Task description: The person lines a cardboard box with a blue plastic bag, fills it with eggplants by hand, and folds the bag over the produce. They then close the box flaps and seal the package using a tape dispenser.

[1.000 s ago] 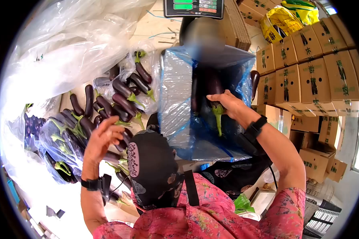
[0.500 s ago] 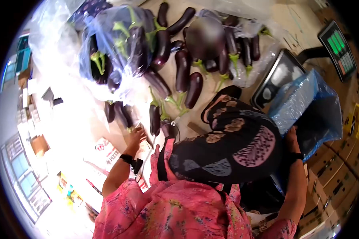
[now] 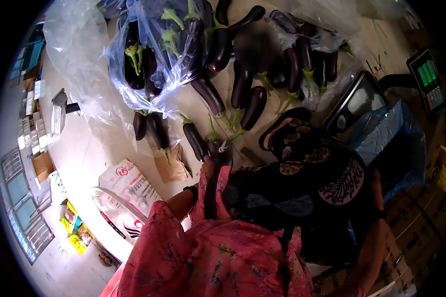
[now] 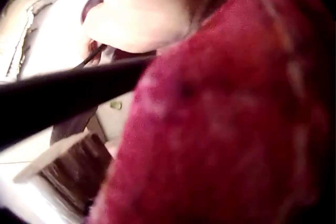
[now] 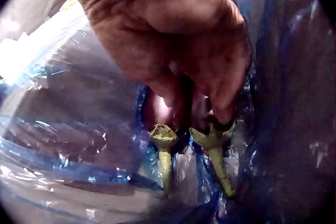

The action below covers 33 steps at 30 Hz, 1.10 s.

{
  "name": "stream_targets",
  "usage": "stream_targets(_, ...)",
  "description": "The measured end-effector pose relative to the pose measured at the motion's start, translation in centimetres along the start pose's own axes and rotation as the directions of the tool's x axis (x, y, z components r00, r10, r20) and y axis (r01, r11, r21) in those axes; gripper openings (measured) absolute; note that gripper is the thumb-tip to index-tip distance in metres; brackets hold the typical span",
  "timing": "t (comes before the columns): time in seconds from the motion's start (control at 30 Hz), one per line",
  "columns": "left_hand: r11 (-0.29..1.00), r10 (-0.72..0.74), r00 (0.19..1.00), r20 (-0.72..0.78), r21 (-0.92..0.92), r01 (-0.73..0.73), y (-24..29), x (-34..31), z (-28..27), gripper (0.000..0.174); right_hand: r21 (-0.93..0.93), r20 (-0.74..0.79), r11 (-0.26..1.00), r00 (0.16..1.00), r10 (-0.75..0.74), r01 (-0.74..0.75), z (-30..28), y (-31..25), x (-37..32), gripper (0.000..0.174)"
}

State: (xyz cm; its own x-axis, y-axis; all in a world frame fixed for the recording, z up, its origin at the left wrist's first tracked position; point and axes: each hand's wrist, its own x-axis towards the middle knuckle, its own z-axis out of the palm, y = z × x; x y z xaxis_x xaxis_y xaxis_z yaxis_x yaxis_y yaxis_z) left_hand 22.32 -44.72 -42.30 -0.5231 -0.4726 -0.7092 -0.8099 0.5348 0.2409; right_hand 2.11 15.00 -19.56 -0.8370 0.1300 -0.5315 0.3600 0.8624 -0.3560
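Low in front of the body, my left hand (image 3: 208, 167) touches the lower end of a dark purple eggplant (image 3: 217, 145), close beside another eggplant (image 3: 195, 141). A pink sleeve (image 4: 226, 108) covers much of the left wrist view and the fingertips are hidden, so I cannot tell how they close. My right hand (image 5: 178, 35) is down inside the box lined with blue plastic (image 3: 396, 148). There its bent fingers reach over two eggplants lying side by side, pinching the right one (image 5: 202, 109) near its green cap and touching the left one (image 5: 157, 109).
Many loose eggplants (image 3: 252, 109) lie across the floor ahead, some in a clear bluish bag (image 3: 178, 74). A scale (image 3: 359, 99) with a lit display (image 3: 426, 74) stands beside the box. Black patterned trousers (image 3: 302, 178) fill the middle. A white printed sack (image 3: 129, 183) is at left.
The view has swung left from the box toward the loose eggplants. My left hand has moved down, then rightward to an eggplant by the knee. My right hand stays in the box.
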Motion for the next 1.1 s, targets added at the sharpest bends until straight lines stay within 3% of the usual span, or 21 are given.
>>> stream_targets(0.03, 0.998, 0.041, 0.999, -0.035, 0.040, -0.039, 0.9, -0.5, -0.4, 0.069, 0.040, -0.025, 0.998, 0.998, -0.057, 0.058, 0.7, 1.7, -0.1, 0.023)
stream_targets(0.1, 0.997, 0.028, 1.000, 0.010, -0.074, -0.028, 3.0, 0.3, -0.8, 0.065, 0.066, -0.067, 0.984, 0.984, -0.163, 0.168, 2.7, 6.8, 0.6, 0.019)
stream_targets(0.13, 0.985, 0.150, 0.987, -0.055, -0.082, -0.154, 5.5, -1.0, -2.6, 0.067, 0.077, -0.074, 0.979, 0.981, -0.182, 0.187, 3.4, 8.1, 0.8, 0.018)
stream_targets(0.2, 0.965, 0.150, 0.979, -0.135, -0.193, -0.174, 7.5, -0.5, -4.8, 0.067, 0.115, -0.082, 0.973, 0.978, -0.191, 0.200, 4.5, 9.5, 1.2, 0.018)
stream_targets(0.33, 0.882, 0.179, 0.893, -0.414, -0.334, -0.332, 8.2, 2.0, -8.1, 0.064, 0.160, -0.026, 0.985, 0.998, -0.059, 0.062, 1.9, 3.1, 0.5, 0.019)
stream_targets(0.37, 0.931, 0.157, 0.884, -0.439, -0.234, -0.281, 8.8, 2.1, -9.4, 0.062, 0.189, -0.017, 0.982, 1.000, -0.021, 0.024, 1.6, 1.9, 0.3, 0.020)
stream_targets(0.43, 0.798, 0.259, 0.802, -0.538, -0.348, -0.491, 5.2, 6.3, -8.9, 0.056, 0.296, -0.007, 0.955, 1.000, 0.020, -0.017, 2.0, 2.1, 0.1, 0.020)
stream_targets(0.47, 0.730, 0.273, 0.902, -0.334, -0.539, -0.420, 4.3, 7.0, -10.0, 0.046, 0.340, -0.001, 0.940, 0.999, 0.034, -0.031, 2.3, 2.4, 0.1, 0.020)
stream_targets(0.57, 0.851, 0.462, 0.844, -0.272, -0.132, -0.509, 7.5, 3.0, -13.2, 0.037, 0.360, -0.003, 0.933, 1.000, 0.016, -0.014, 3.8, 5.7, 0.5, 0.020)
stream_targets(0.6, 0.822, 0.502, 0.793, -0.346, -0.094, -0.562, 6.9, 3.5, -12.8, 0.033, 0.329, -0.013, 0.944, 1.000, -0.005, 0.009, 4.3, 6.8, 0.6, 0.020)
stream_targets(0.7, 0.834, 0.273, 0.916, -0.295, -0.402, -0.377, 7.9, 3.0, -12.6, 0.032, 0.212, 0.039, 0.976, 0.997, -0.070, 0.060, 5.6, 12.0, 1.3, 0.020)
stream_targets(0.77, 0.852, 0.225, 0.933, -0.280, -0.408, -0.328, 8.2, 3.1, -11.9, 0.030, 0.193, 0.067, 0.976, 0.991, -0.116, 0.101, 5.7, 13.0, 0.4, 0.020)
stream_targets(0.87, 0.860, 0.272, 0.920, -0.283, -0.358, -0.364, 9.5, 3.0, -10.6, 0.033, 0.280, 0.103, 0.953, 0.984, -0.146, 0.112, 3.0, 6.8, -2.7, 0.020)
stream_targets(0.9, 0.860, 0.325, 0.901, -0.288, -0.307, -0.408, 9.8, 3.2, -10.3, 0.036, 0.320, 0.156, 0.945, 0.979, -0.128, 0.073, 1.2, 1.5, -4.0, 0.020)
stream_targets(0.97, 0.862, 0.349, 0.885, -0.309, -0.264, -0.432, 10.7, 3.3, -9.8, 0.040, 0.340, 0.164, 0.932, 0.968, -0.192, 0.127, 0.6, -0.8, -4.2, 0.020)
stream_targets(1.0, 0.875, 0.330, 0.884, -0.330, -0.246, -0.418, 10.9, 3.6, -9.6, 0.041, 0.321, 0.119, 0.921, 0.955, -0.270, 0.220, 0.7, -1.2, -4.3, 0.021)
stream_targets(1.07, 0.898, 0.294, 0.881, -0.370, -0.209, -0.387, 11.0, 4.3, -9.4, 0.042, 0.201, 0.194, 0.952, 0.943, -0.270, 0.231, -0.1, -2.2, -4.1, 0.023)
stream_targets(1.1, 0.898, 0.297, 0.871, -0.391, -0.195, -0.394, 11.2, 4.4, -9.7, 0.043, 0.091, 0.301, 0.983, 0.937, -0.177, 0.157, -2.6, -7.6, -4.5, 0.024)
